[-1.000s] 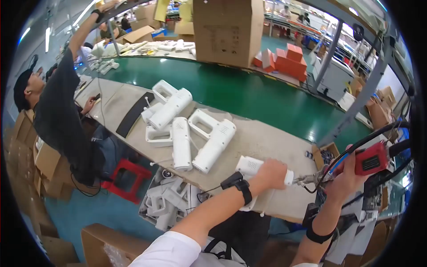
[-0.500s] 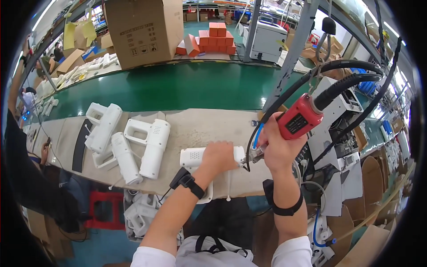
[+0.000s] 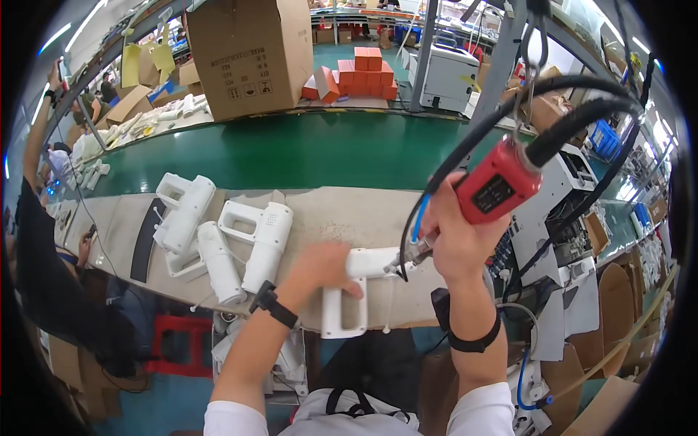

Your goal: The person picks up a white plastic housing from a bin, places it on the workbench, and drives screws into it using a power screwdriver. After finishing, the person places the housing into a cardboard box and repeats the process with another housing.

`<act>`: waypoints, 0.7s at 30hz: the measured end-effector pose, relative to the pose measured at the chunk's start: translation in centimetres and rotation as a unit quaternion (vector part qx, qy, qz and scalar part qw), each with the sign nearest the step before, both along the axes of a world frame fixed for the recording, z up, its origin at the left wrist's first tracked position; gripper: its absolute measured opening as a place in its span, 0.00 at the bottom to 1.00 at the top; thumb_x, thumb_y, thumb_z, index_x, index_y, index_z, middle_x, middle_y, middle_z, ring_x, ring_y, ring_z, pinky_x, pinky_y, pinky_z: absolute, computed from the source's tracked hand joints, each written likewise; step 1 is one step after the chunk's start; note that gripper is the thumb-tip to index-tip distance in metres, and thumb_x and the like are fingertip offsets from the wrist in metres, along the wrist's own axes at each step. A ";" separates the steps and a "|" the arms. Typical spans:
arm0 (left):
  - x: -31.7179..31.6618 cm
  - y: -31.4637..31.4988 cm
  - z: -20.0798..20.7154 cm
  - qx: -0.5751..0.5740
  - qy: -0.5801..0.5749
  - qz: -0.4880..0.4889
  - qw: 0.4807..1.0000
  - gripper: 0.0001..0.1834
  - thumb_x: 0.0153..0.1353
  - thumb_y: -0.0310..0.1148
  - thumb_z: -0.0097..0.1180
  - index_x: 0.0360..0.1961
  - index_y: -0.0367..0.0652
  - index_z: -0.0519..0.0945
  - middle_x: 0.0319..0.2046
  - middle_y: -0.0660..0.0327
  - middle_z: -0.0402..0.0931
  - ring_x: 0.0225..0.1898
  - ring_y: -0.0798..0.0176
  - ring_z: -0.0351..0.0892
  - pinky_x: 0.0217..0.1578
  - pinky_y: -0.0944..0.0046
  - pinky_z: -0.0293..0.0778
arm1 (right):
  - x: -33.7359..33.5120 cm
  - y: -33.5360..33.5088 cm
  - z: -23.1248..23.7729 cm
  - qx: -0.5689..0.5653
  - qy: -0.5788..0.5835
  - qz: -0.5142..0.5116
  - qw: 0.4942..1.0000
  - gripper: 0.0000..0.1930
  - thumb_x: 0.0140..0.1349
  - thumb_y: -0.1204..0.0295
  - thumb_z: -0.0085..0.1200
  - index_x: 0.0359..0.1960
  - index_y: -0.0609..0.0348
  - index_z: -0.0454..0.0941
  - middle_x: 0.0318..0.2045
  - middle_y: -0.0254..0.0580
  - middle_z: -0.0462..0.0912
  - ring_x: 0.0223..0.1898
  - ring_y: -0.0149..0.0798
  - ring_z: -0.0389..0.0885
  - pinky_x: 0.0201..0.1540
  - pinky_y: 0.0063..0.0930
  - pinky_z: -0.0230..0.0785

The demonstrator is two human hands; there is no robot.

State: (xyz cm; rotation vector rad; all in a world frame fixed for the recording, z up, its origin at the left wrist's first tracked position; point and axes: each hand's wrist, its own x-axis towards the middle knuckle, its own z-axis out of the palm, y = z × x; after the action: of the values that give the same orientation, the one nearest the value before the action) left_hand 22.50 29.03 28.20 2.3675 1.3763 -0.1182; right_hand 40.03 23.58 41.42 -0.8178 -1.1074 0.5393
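A white gun-shaped plastic housing (image 3: 371,263) lies on the bench in front of me, its loop handle toward me. My left hand (image 3: 320,270), blurred by motion, is around the left end of its barrel, thumb on the near side and fingers partly hidden. My right hand (image 3: 465,236) is closed around a red power screwdriver (image 3: 502,178) with a thick black cable and a thin blue tube. The tool's metal head is at the housing's right end; I cannot tell whether it touches. Several similar white housings (image 3: 267,243) lie to the left.
The cardboard-covered bench (image 3: 313,211) borders a green surface (image 3: 327,149). A large carton (image 3: 247,65) and orange boxes (image 3: 363,73) stand beyond. Black cables arch at right beside a metal post. A person's dark sleeve (image 3: 51,269) and a red stool (image 3: 182,345) are at left.
My left hand has moved from the barrel's right part to its left end, uncovering the handle. The screwdriver stays near the right end. The whole view has shifted slightly.
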 end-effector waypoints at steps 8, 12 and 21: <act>1.1 -0.8 0.4 -0.010 -0.033 0.036 0.999 0.46 0.27 0.63 0.70 0.41 0.36 0.76 0.41 0.52 0.77 0.47 0.51 0.77 0.47 0.55 0.73 | -2.9 4.5 -2.4 -0.003 0.001 0.012 1.000 0.07 0.58 0.74 0.60 0.26 0.63 0.75 0.14 0.32 0.73 0.12 0.24 0.69 0.15 0.18 0.59; 1.0 -0.3 -0.7 -0.002 -0.038 0.031 0.999 0.49 0.27 0.64 0.70 0.43 0.34 0.76 0.41 0.52 0.77 0.47 0.50 0.77 0.48 0.56 0.72 | -4.0 6.2 -4.1 -0.009 0.016 0.029 0.999 0.08 0.58 0.72 0.61 0.26 0.62 0.75 0.13 0.31 0.73 0.12 0.24 0.69 0.15 0.18 0.58; 1.2 0.0 -1.9 -0.031 -0.038 0.051 0.998 0.53 0.26 0.64 0.71 0.49 0.34 0.73 0.43 0.49 0.76 0.48 0.48 0.76 0.50 0.55 0.72 | -5.1 7.2 -6.2 0.008 -0.070 0.000 0.998 0.08 0.59 0.71 0.59 0.26 0.60 0.74 0.15 0.30 0.73 0.13 0.23 0.68 0.15 0.19 0.58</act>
State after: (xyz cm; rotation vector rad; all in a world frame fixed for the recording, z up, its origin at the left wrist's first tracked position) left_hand 23.65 29.04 26.30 2.2238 1.4328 -0.0419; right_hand 34.97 30.80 35.26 -0.8507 -1.2384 0.4788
